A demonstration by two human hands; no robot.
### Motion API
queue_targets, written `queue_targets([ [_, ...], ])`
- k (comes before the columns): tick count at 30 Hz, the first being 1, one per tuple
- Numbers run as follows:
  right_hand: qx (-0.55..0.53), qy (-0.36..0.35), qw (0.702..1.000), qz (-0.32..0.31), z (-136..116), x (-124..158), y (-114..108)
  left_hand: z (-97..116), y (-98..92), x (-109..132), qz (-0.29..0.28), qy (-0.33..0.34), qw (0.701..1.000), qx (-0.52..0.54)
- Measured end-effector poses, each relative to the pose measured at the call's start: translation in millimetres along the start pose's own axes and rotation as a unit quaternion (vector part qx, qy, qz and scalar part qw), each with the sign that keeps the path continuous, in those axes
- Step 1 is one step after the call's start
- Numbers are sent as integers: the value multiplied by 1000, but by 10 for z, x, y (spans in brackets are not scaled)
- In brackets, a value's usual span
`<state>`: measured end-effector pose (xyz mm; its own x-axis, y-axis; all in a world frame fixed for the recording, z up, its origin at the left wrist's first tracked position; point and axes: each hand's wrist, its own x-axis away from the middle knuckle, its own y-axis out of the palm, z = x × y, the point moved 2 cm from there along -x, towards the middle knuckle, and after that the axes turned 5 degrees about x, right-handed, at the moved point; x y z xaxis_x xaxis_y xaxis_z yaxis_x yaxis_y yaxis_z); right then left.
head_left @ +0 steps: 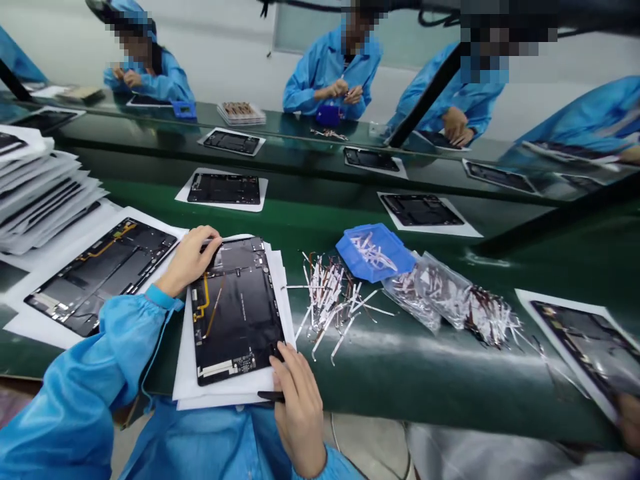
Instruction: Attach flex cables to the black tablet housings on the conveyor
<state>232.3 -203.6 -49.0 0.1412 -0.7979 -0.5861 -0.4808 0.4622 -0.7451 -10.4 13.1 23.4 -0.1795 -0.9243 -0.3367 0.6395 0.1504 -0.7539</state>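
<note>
A black tablet housing (237,303) lies in front of me on a stack of white sheets (280,280), with an orange flex cable along its left side. My left hand (195,257) is at its upper left corner, the fingers bent and closed over the edge. My right hand (299,403) rests at the lower right corner, index and middle fingertips on the housing. A dark, thin tool (271,396) sticks out to the left from under the right hand's curled fingers; its far end is hidden. Right of the sheets lies a loose pile of white strip cables (327,297).
Another housing (103,273) lies on paper at left, before a tall paper-layered stack (45,200). A blue bin (373,253) of strips and plastic bags (433,290) stand right. More housings sit along the green bench (310,220); co-workers in blue sit opposite. A hand shows at far right.
</note>
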Motion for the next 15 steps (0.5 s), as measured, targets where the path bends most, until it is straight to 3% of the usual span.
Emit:
queue_targets([
  [6,-60,16,996,69,39,85,-8,405,-380,-81,-59,-4,998,4],
  [9,-103,63,987,110,84,152,-55,664,-677,-83,-56,-8,998,-9],
  [12,-107,139,971,160,180,166,-120,807,-1089,-250,19,-27,998,-51],
  [15,-74,200,960,180,330,121,-138,747,-1321,-749,134,-88,984,-79],
])
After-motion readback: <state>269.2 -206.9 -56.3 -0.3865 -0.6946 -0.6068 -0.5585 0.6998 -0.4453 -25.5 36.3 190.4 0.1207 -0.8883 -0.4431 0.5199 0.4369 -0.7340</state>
